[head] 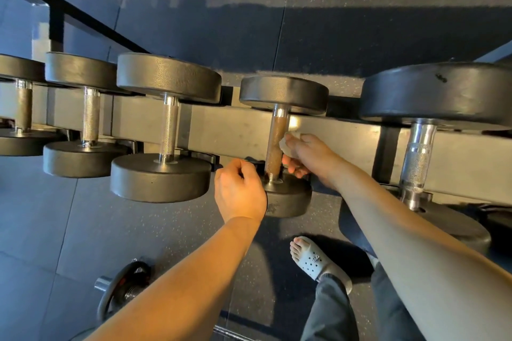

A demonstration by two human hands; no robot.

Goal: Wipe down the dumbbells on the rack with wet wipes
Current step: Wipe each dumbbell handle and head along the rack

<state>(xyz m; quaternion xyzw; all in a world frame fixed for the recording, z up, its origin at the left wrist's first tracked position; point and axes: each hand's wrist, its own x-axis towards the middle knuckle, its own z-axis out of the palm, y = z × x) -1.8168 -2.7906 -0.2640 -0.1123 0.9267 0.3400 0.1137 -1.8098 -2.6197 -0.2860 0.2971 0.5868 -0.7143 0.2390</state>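
Note:
A small black dumbbell (282, 94) with a rusty brown handle lies across the rack beam (230, 130) in the middle of the view. My right hand (310, 155) holds a white wet wipe (288, 141) against the right side of that handle. My left hand (238, 191) grips the near head of the same dumbbell, fingers curled over its left edge. Three larger dumbbells (166, 130) sit on the rack to the left. A much bigger one with a chrome handle (418, 152) lies to the right.
Dark speckled rubber flooring runs under and beyond the rack. A weight plate on a bar end (124, 285) lies on the floor at lower left. My foot in a grey clog (313, 260) stands just below the rack.

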